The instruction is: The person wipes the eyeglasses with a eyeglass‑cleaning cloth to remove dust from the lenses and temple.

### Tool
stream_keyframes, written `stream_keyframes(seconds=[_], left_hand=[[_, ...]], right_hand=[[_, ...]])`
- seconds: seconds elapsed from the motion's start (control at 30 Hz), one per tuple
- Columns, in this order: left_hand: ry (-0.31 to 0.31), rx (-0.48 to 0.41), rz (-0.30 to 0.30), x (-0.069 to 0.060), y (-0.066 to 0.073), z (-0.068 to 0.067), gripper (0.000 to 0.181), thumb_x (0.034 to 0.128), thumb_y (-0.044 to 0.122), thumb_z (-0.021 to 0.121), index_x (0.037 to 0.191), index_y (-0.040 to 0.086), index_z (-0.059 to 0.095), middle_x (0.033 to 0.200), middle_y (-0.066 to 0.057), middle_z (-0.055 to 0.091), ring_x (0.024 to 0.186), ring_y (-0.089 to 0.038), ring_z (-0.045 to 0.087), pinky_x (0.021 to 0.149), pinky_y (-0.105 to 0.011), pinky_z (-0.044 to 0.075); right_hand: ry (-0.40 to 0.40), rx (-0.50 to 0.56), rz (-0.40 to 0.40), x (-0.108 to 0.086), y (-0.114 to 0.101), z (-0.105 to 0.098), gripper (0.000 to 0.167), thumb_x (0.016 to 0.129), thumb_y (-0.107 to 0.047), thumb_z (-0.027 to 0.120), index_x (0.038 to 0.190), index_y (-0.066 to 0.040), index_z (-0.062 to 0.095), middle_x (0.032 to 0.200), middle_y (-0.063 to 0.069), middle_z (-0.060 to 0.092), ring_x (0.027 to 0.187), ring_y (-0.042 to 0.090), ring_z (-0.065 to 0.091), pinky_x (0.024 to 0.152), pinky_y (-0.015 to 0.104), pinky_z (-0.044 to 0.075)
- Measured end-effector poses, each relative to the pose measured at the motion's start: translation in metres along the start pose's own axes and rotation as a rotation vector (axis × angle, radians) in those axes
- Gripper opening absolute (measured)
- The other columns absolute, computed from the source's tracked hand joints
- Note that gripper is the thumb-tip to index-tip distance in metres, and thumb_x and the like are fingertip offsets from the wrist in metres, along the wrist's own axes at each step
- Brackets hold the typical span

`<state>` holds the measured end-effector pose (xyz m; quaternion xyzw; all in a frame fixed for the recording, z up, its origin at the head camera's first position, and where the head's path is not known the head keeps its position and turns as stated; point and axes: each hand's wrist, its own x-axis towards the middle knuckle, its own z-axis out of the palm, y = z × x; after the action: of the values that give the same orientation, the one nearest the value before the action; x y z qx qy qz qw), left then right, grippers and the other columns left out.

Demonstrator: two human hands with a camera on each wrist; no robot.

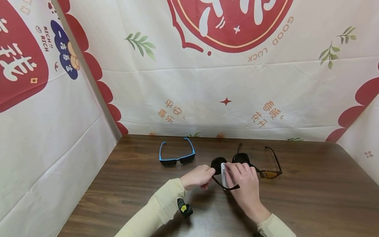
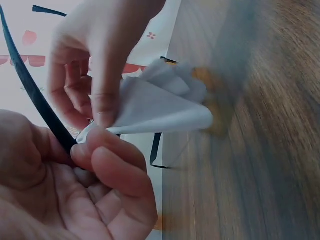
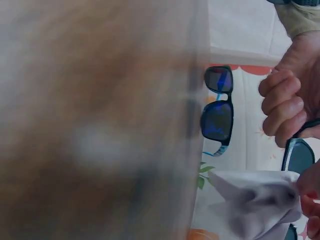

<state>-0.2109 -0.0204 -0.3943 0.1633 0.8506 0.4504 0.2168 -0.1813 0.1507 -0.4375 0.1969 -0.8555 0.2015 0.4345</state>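
My left hand [image 1: 197, 177] pinches a pair of black sunglasses [image 1: 218, 164] at the end of the frame, near the hinge, holding it above the table. One dark temple [image 2: 35, 95] rises past the left fingers in the left wrist view. My right hand [image 1: 246, 186] pinches a pale, folded cloth [image 1: 224, 179] against the sunglasses near the middle. In the left wrist view the cloth [image 2: 160, 107] hangs down from the right thumb and fingers. The right wrist view shows a dark lens [image 3: 300, 156] between the left hand [image 3: 287, 107] and the cloth; the right fingers are partly cut off.
Blue-armed sunglasses with dark lenses [image 1: 169, 163] lie to the left on the wooden table [image 1: 311, 191]. Brown-lensed glasses [image 1: 270, 174] lie to the right, just beyond my right hand. Printed white cloth walls [image 1: 189, 85] stand behind and at the sides of the table.
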Motion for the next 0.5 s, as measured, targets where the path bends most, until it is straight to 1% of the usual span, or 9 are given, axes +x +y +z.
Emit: stream_keyframes(seconds=[0.13, 0.27, 0.4, 0.5], left_hand=[[0.002, 0.02, -0.007, 0.0, 0.002, 0.002, 0.034, 0.094, 0.013, 0.038, 0.064, 0.003, 0.05, 0.05, -0.002, 0.046, 0.043, -0.013, 0.048, 0.045, -0.023, 0.042], [-0.011, 0.039, 0.001, 0.001, 0.003, 0.004, 0.036, 0.0943, 0.013, 0.037, 0.061, 0.005, 0.049, 0.049, -0.003, 0.046, 0.043, -0.013, 0.048, 0.046, -0.024, 0.042], [-0.012, 0.042, 0.006, 0.003, 0.002, 0.005, 0.039, 0.0951, 0.013, 0.037, 0.058, 0.008, 0.046, 0.048, -0.003, 0.045, 0.042, -0.012, 0.048, 0.045, -0.024, 0.043], [-0.012, 0.035, 0.012, 0.003, 0.002, 0.006, 0.04, 0.0964, 0.014, 0.036, 0.057, 0.009, 0.045, 0.048, -0.002, 0.045, 0.042, -0.012, 0.047, 0.045, -0.024, 0.042]], right_hand=[[0.029, -0.009, 0.021, 0.008, -0.002, 0.0, 0.016, 0.081, -0.013, 0.069, 0.093, -0.005, 0.068, 0.082, 0.01, 0.067, 0.072, 0.03, 0.055, 0.061, 0.043, 0.039], [0.039, 0.001, -0.004, 0.017, -0.004, 0.0, 0.013, 0.079, -0.01, 0.072, 0.091, -0.005, 0.07, 0.081, 0.01, 0.067, 0.072, 0.03, 0.055, 0.061, 0.043, 0.039], [0.007, 0.046, -0.055, 0.024, -0.006, -0.002, 0.014, 0.076, -0.005, 0.076, 0.09, -0.006, 0.071, 0.082, 0.008, 0.068, 0.073, 0.028, 0.056, 0.064, 0.043, 0.038], [-0.05, 0.1, -0.1, 0.028, -0.006, -0.004, 0.017, 0.074, -0.004, 0.078, 0.089, -0.008, 0.071, 0.082, 0.005, 0.068, 0.075, 0.026, 0.057, 0.067, 0.043, 0.039]])
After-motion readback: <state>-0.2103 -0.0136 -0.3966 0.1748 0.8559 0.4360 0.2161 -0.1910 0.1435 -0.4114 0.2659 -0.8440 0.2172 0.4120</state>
